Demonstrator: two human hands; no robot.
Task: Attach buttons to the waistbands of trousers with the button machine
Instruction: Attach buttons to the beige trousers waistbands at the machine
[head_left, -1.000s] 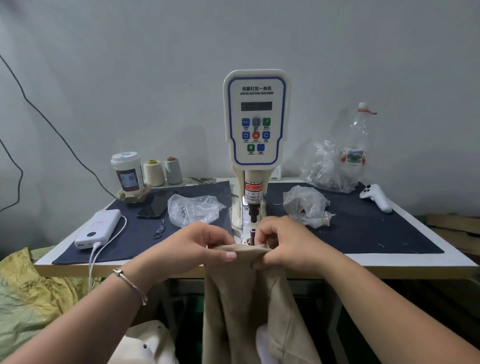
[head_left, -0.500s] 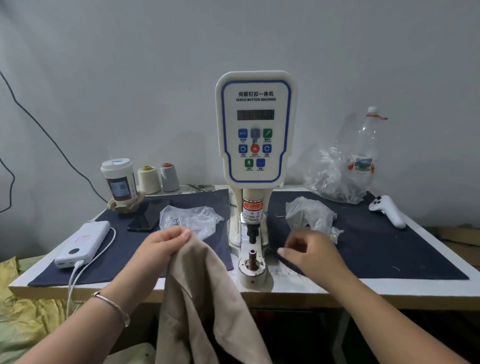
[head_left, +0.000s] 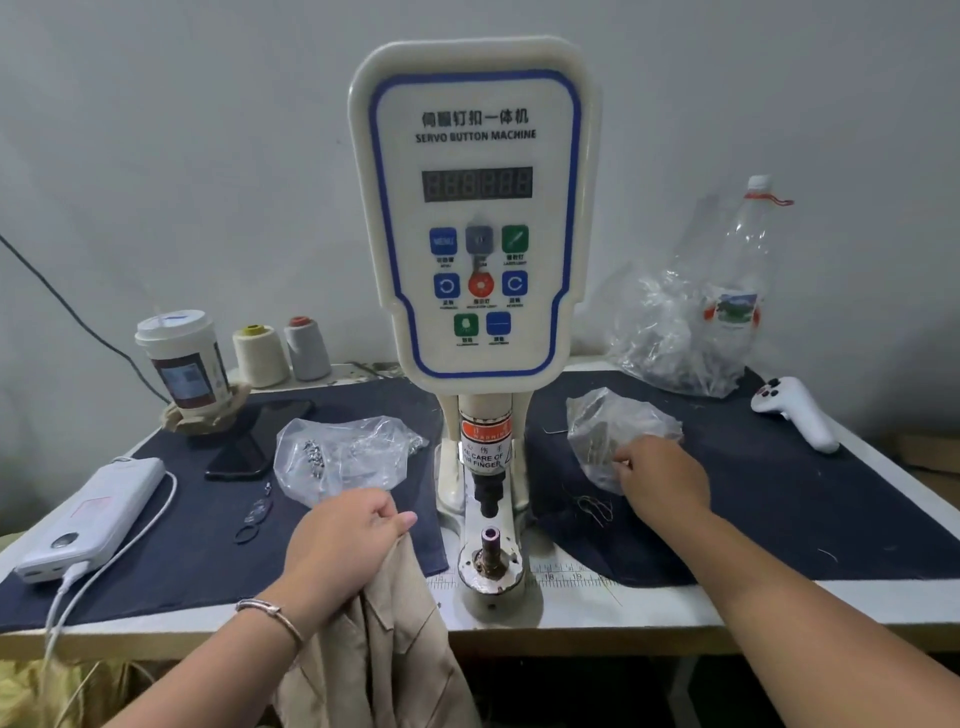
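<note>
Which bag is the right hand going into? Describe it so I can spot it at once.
Start at the tall white button machine mid-table. Just right of its column, on the dark mat, sits a small crumpled clear bag with the right hand at its front edge. The bigger bag lies behind it, by the wall.

- A small garment workshop: a servo button machine (head_left: 475, 218) stands mid-table on a dark cloth-covered workbench (head_left: 779, 519)
- Thread cones (head_left: 260, 355) sit far left, against a bare grey wall
- Clear bags (head_left: 343, 454) left and right hold small metal parts, probably buttons
- Beige trousers (head_left: 384, 649) hang off the near edge
</note>
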